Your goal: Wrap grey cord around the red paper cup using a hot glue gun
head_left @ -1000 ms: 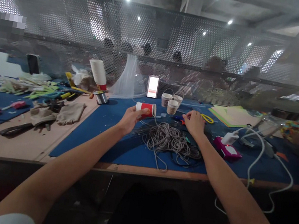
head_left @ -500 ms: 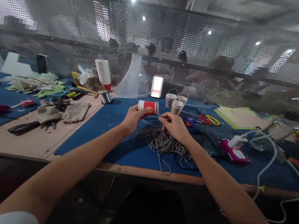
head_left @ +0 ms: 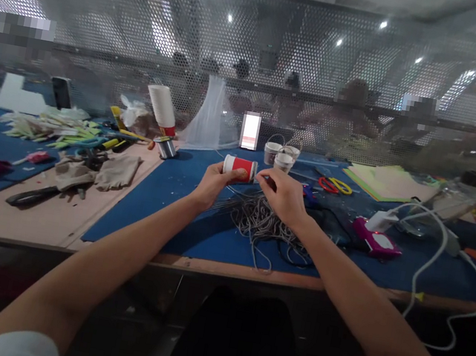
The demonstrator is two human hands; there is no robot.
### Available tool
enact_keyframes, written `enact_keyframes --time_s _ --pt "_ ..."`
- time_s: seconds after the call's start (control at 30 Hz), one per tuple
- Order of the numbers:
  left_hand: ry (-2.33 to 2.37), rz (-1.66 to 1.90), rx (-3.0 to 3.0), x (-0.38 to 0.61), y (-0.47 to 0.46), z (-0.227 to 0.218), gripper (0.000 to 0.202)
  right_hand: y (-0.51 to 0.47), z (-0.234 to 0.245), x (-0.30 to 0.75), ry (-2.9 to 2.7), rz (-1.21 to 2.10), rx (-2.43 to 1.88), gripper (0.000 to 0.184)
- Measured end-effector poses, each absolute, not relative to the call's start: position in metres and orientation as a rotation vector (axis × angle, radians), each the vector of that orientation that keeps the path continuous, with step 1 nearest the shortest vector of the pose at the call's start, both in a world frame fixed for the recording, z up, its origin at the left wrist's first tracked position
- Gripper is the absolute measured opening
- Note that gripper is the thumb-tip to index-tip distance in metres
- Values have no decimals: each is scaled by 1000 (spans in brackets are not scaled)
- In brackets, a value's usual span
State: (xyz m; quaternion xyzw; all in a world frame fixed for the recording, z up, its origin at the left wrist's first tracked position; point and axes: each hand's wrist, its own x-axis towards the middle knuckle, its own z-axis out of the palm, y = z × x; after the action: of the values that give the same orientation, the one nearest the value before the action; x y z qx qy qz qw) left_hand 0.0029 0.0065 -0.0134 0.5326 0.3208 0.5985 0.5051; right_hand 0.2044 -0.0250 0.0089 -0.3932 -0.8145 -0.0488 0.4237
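One perforated screen (head_left: pixel 155 22) spans the back, with people dimly visible through it. Below it stretches the table (head_left: pixel 50 224), its pale wood edge showing along the front and in a strip at left. A blue mat (head_left: pixel 134 215) covers its middle and right. On the mat, under the right hand (head_left: pixel 284 193) and wrist, sprawls a heap of grey cord (head_left: pixel 253 217). Coloured paper (head_left: pixel 391 185) lies stacked towards the back right.

The left hand (head_left: pixel 213 185) is wrapped around a red and white cup (head_left: pixel 240 169), thumb along its near side. The right hand is at the cup's right end, its fingers bunched narrow; whether the tips meet, touch the cup or pinch anything, I cannot tell. The cup is held on its side, above the mat, between the two hands.

At left, a leaning stack of cups (head_left: pixel 160 108) stands at a metal tin (head_left: pixel 166 149). Gloves (head_left: pixel 116 174) lie on the bare wood. Right of the cord is a purple device (head_left: pixel 377 239), a white plug (head_left: pixel 381 220) in its top. Beyond the right hand stand three small buckets (head_left: pixel 284 161) with loop handles. To their right are scissors handles, red (head_left: pixel 327 185) and yellow (head_left: pixel 341 186).
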Motion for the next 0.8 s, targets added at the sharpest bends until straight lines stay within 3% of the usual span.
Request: enact_keyframes --time_s 0.8 --pt "757 1340 1410 5 0 -11 35 -21 13 206 -1942 -118 -984 17"
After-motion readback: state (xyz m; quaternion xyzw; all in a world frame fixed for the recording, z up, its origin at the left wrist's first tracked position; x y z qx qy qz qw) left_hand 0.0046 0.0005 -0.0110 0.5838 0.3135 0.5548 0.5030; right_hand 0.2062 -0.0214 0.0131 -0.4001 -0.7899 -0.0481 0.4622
